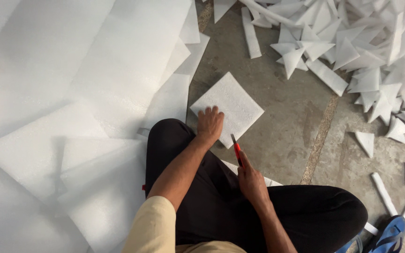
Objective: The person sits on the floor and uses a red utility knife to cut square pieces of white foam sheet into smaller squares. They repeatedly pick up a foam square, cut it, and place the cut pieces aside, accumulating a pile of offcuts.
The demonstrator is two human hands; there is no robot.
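Note:
A square white foam sheet lies flat on the concrete floor in front of my knees. My left hand presses down on its near left corner, fingers spread. My right hand grips a red-handled utility knife, whose blade tip points at the sheet's near edge. My legs in black trousers are folded below both hands.
Large white foam sheets cover the floor to the left. A heap of cut foam triangles and strips fills the upper right. Loose foam strips and a blue sandal lie at the lower right.

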